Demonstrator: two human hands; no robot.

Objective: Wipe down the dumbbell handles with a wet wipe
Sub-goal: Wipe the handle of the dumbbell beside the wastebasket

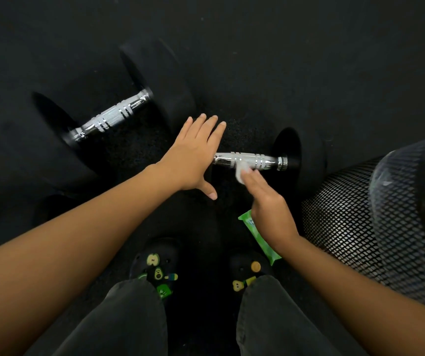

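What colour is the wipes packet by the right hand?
Green packet, seen in the head view, on the floor.

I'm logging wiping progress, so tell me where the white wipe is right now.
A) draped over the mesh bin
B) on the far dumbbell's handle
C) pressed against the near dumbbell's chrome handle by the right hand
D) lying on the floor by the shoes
C: the right hand presses the white wipe against the near dumbbell's chrome handle.

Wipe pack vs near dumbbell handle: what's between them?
Head view: the right hand holding the white wipe, overlapping the green wipe pack and pressing the wipe against the near dumbbell handle.
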